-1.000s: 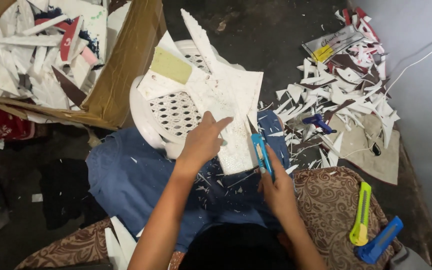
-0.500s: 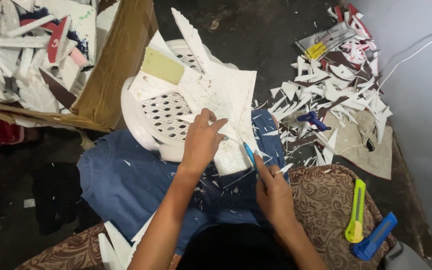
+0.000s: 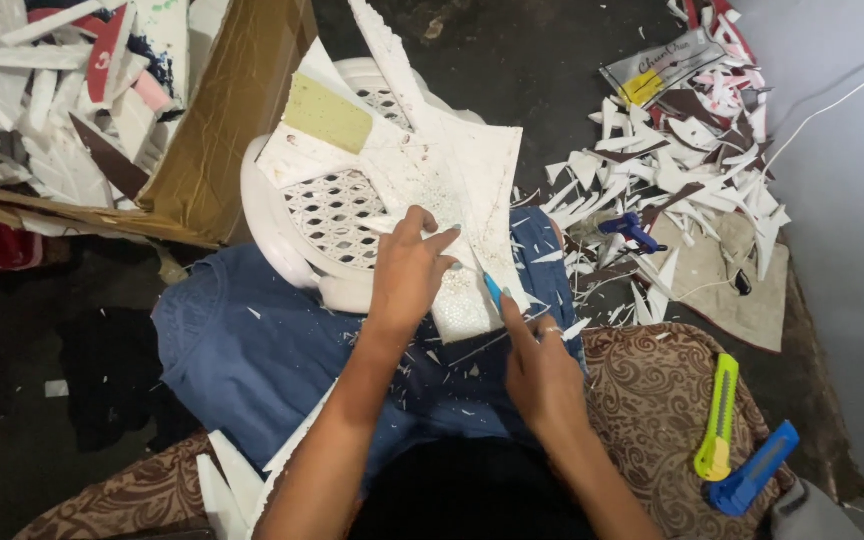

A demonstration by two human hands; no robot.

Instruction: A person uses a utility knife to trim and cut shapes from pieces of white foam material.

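Dark floor, left hand [image 3: 407, 275] pressing white sheet [image 3: 452, 190], right hand [image 3: 542, 375] grip holding half-hidden blue cutter [image 3: 493, 291].

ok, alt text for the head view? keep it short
Seen from above, a person's left hand presses a white sheet flat on a white plastic stool while the right hand runs a blue utility knife along the sheet's edge. White offcuts litter the floor at right, a cardboard box of scraps sits at left, and two spare cutters lie on a patterned cushion.
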